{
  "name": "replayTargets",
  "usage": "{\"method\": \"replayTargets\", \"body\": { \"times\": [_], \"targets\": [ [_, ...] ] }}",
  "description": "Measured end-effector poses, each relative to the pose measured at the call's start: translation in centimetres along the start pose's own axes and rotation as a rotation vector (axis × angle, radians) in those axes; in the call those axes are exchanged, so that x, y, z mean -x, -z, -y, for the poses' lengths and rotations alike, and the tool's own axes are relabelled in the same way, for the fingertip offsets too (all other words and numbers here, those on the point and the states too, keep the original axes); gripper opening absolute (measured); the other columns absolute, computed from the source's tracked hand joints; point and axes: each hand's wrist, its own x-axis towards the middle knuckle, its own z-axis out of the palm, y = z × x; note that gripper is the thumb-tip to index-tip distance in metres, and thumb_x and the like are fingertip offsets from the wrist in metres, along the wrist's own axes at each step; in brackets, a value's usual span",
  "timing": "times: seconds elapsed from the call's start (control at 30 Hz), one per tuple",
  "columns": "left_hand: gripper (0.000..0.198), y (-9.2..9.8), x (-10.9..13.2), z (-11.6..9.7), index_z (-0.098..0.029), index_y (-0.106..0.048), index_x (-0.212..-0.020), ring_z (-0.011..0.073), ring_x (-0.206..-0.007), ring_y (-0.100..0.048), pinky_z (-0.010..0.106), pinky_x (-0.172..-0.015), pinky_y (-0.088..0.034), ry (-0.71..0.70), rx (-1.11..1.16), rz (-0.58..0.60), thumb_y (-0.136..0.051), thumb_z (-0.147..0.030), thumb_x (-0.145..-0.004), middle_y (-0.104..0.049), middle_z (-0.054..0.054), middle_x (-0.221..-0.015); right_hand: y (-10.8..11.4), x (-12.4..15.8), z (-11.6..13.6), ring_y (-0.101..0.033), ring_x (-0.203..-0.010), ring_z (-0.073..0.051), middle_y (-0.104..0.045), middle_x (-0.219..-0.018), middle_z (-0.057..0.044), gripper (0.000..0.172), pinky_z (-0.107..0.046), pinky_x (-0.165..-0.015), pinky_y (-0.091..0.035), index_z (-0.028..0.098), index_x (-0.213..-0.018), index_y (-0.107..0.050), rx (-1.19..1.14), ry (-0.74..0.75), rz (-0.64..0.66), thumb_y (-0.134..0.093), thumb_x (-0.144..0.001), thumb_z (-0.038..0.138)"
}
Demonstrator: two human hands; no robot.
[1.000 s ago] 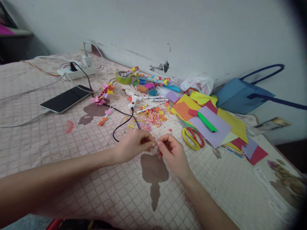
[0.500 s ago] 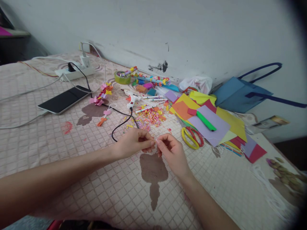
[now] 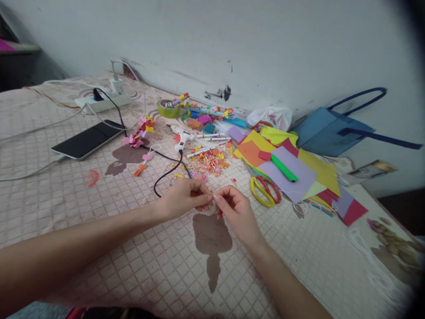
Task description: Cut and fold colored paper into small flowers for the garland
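My left hand (image 3: pixel 186 198) and my right hand (image 3: pixel 236 212) meet fingertip to fingertip low over the patterned cloth (image 3: pixel 139 266), near its middle. Both hands are pinched closed around something tiny where they touch; it is too small to name. Just beyond the fingers lies a heap of coloured paper scraps (image 3: pixel 207 163). A black cord (image 3: pixel 166 175) loops past my left hand up to a white glue gun (image 3: pixel 182 136). Yellow and red scissors (image 3: pixel 264 189) lie to the right of my right hand.
Coloured paper sheets (image 3: pixel 292 170) with a green marker (image 3: pixel 283 168) spread at the right, below a blue bag (image 3: pixel 332 130). A phone (image 3: pixel 86 139), power strip (image 3: pixel 101 101) and cables sit at the left. A paper flower string (image 3: pixel 141 130), tape roll (image 3: pixel 168 107) and pens (image 3: pixel 207 144) lie farther back.
Both hands stay pinched together at the same spot, with only slight finger shifts. The view has drifted a little.
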Motion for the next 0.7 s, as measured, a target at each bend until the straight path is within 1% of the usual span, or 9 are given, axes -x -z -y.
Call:
{"method": "replayTargets", "body": {
  "times": [0.13, 0.27, 0.37, 0.53, 0.63, 0.7],
  "targets": [
    [0.014, 0.1, -0.2, 0.4, -0.01, -0.06, -0.074, 0.0071, -0.054, -0.055, 0.018, -0.053, -0.044, 0.02, 0.037, 0.004, -0.062, -0.024, -0.076, -0.06, -0.001, -0.059, 0.0, 0.0, -0.2, -0.048, -0.05, -0.009, -0.051, -0.058, 0.004, 0.019, -0.022, -0.048, -0.043, 0.019, -0.075, -0.053, -0.061, -0.033, 0.017, -0.054, -0.083, 0.036],
    [0.015, 0.2, -0.4, 1.0, -0.01, -0.06, -0.077, 0.0072, -0.056, -0.056, 0.02, -0.057, -0.046, 0.009, 0.076, 0.026, -0.062, -0.025, -0.076, -0.062, 0.001, -0.065, 0.0, 0.0, -0.3, -0.048, -0.051, -0.01, -0.052, -0.06, 0.003, 0.022, -0.022, -0.048, -0.042, 0.019, -0.077, -0.054, -0.093, -0.056, 0.013, -0.053, -0.084, 0.039],
    [0.016, 0.3, -0.5, 1.0, -0.01, -0.06, -0.076, 0.0073, -0.055, -0.056, 0.019, -0.055, -0.045, 0.006, 0.06, 0.03, -0.062, -0.026, -0.077, -0.062, 0.001, -0.063, 0.1, -0.1, -0.2, -0.048, -0.052, -0.01, -0.053, -0.062, 0.003, 0.02, -0.022, -0.047, -0.042, 0.018, -0.076, -0.054, -0.081, -0.05, 0.017, -0.058, -0.081, 0.038],
    [0.016, 0.3, -0.5, 0.9, -0.01, -0.06, -0.074, 0.0076, -0.055, -0.055, 0.019, -0.053, -0.043, 0.022, 0.053, 0.015, -0.064, -0.026, -0.075, -0.061, 0.0, -0.061, 0.2, -0.1, -0.3, -0.046, -0.049, -0.009, -0.05, -0.058, 0.004, 0.019, -0.022, -0.047, -0.042, 0.018, -0.075, -0.053, -0.08, -0.054, 0.037, -0.057, -0.082, 0.035],
    [0.015, 0.3, -0.5, 1.0, -0.011, -0.06, -0.075, 0.008, -0.056, -0.056, 0.02, -0.056, -0.044, 0.035, 0.12, 0.031, -0.064, -0.025, -0.074, -0.062, 0.0, -0.062, 0.3, -0.2, -0.5, -0.047, -0.049, -0.009, -0.05, -0.056, 0.005, 0.018, -0.021, -0.048, -0.042, 0.018, -0.076, -0.052, -0.09, -0.043, 0.022, -0.055, -0.083, 0.035],
    [0.014, 0.3, -0.5, 1.1, -0.012, -0.06, -0.075, 0.008, -0.057, -0.057, 0.021, -0.058, -0.044, 0.062, 0.193, 0.039, -0.064, -0.025, -0.074, -0.063, 0.0, -0.064, 0.6, -0.5, -0.6, -0.047, -0.05, -0.009, -0.051, -0.057, 0.004, 0.018, -0.021, -0.048, -0.042, 0.018, -0.077, -0.052, -0.088, -0.018, -0.01, -0.053, -0.084, 0.035]
  ]
}}
